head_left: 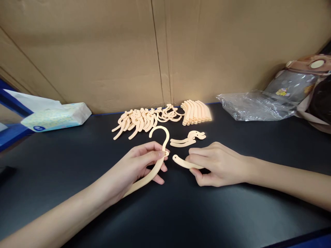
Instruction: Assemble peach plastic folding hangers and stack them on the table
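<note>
Left hand [139, 165] grip clenched on hooked piece [157, 151]; right hand [217, 165] grasping curved arm [182, 162]; no legible writing.

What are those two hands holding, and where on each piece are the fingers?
The left hand pinches a hooked peach plastic piece at the neck below its hook. The right hand grips a curved peach arm piece by one end; its rounded tip sticks out.

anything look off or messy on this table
Nothing damaged or spilled. The left hand holds a hooked hanger piece, the right hand a curved arm piece. Only the loose hook pile lies jumbled.
</note>
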Demonstrator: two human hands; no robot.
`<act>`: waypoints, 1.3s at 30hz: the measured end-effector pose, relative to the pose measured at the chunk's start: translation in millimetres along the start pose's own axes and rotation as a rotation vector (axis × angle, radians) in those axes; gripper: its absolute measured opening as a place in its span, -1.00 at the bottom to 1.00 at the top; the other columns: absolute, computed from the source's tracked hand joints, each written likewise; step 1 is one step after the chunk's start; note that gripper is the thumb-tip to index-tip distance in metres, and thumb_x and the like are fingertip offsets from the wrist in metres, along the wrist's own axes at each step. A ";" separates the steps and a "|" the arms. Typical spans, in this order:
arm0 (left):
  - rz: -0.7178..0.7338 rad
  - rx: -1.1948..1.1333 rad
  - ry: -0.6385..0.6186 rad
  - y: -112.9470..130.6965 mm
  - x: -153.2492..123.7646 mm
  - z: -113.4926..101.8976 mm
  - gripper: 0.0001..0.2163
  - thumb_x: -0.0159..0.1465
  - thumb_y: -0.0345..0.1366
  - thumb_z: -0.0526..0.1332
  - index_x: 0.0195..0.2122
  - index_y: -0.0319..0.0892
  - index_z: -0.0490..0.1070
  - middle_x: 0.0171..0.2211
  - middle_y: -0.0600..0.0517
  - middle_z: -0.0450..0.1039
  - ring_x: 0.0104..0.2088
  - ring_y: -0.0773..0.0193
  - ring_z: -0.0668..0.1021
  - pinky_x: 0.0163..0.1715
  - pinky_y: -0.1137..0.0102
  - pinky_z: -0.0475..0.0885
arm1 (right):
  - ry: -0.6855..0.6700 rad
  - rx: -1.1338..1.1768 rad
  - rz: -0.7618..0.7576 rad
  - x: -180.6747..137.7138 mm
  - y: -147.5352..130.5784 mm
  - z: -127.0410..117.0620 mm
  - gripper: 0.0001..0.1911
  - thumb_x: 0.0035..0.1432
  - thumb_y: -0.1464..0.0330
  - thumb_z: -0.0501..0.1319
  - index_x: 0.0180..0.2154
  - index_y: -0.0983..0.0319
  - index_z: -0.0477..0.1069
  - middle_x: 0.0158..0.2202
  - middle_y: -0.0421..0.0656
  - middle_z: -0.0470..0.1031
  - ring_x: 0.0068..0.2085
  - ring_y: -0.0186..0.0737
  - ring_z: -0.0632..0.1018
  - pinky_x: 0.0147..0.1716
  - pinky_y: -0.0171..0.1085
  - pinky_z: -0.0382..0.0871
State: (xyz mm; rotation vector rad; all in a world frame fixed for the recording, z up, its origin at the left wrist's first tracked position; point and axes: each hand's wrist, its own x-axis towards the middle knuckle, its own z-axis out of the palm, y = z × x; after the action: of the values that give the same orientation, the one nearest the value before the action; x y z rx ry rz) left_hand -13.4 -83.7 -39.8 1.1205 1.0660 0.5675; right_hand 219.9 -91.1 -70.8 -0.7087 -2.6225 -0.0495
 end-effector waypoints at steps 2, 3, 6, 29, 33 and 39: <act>0.001 -0.006 -0.002 0.5 0.1 -0.1 -0.88 0.25 -0.27 0.24 -0.38 -0.20 0.43 -0.43 0.06 0.38 -0.46 0.38 0.47 -0.45 0.46 0.57 | 0.014 0.007 -0.003 0.5 -0.2 0.1 -0.87 0.12 0.46 0.06 -0.42 0.25 0.35 -0.52 -0.30 0.26 -0.58 -0.43 0.14 -0.62 -0.38 -0.03; 0.002 -0.012 -0.003 0.6 0.3 -0.3 -0.88 0.24 -0.27 0.24 -0.38 -0.20 0.43 -0.43 0.07 0.38 -0.46 0.38 0.47 -0.45 0.46 0.57 | 0.018 0.006 -0.004 1.0 -0.1 -0.1 -0.87 0.13 0.46 0.06 -0.41 0.25 0.36 -0.52 -0.29 0.28 -0.57 -0.43 0.17 -0.61 -0.38 -0.01; 0.000 -0.026 -0.021 0.0 1.0 -0.8 -0.89 0.23 -0.28 0.25 -0.39 -0.19 0.42 -0.42 0.07 0.39 -0.48 0.39 0.48 -0.46 0.46 0.57 | -0.015 -0.015 0.003 2.5 0.6 -1.7 -0.81 0.23 0.42 0.02 -0.28 0.27 0.40 -0.45 -0.23 0.39 -0.55 -0.41 0.29 -0.57 -0.38 0.08; -0.054 -0.014 -0.014 2.1 -0.1 -0.1 -0.85 0.21 -0.24 0.30 -0.23 -0.13 0.55 -0.44 0.07 0.47 -0.59 0.43 0.48 -0.69 0.63 0.44 | 0.056 -0.108 -0.030 -0.2 2.8 -0.6 -0.71 0.28 0.39 0.05 -0.05 0.28 0.46 -0.47 -0.24 0.45 -0.51 -0.42 0.40 -0.56 -0.38 0.13; -0.074 0.008 -0.062 3.6 -1.0 -1.9 -0.84 0.24 -0.22 0.27 -0.22 -0.14 0.55 -0.61 0.11 0.40 -0.67 0.47 0.43 -0.69 0.67 0.40 | 0.075 -0.127 -0.055 0.4 2.9 -2.0 -0.71 0.31 0.36 0.06 -0.05 0.29 0.47 -0.46 -0.22 0.45 -0.49 -0.40 0.42 -0.52 -0.38 0.19; -0.067 0.039 -0.149 1.1 1.7 -6.4 -0.84 0.24 -0.22 0.27 -0.28 -0.19 0.56 -0.47 0.06 0.47 -0.49 0.40 0.51 -0.48 0.58 0.51 | 0.104 -0.190 -0.076 -0.8 3.1 -1.4 -0.70 0.35 0.31 0.03 -0.06 0.27 0.47 -0.48 -0.22 0.42 -0.51 -0.39 0.40 -0.51 -0.37 0.20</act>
State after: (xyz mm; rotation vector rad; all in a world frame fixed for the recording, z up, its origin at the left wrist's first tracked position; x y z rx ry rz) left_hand -18.3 -79.1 -39.8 1.1387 0.9848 0.4053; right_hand 222.6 -88.9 -70.1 -0.6498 -2.5660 -0.3528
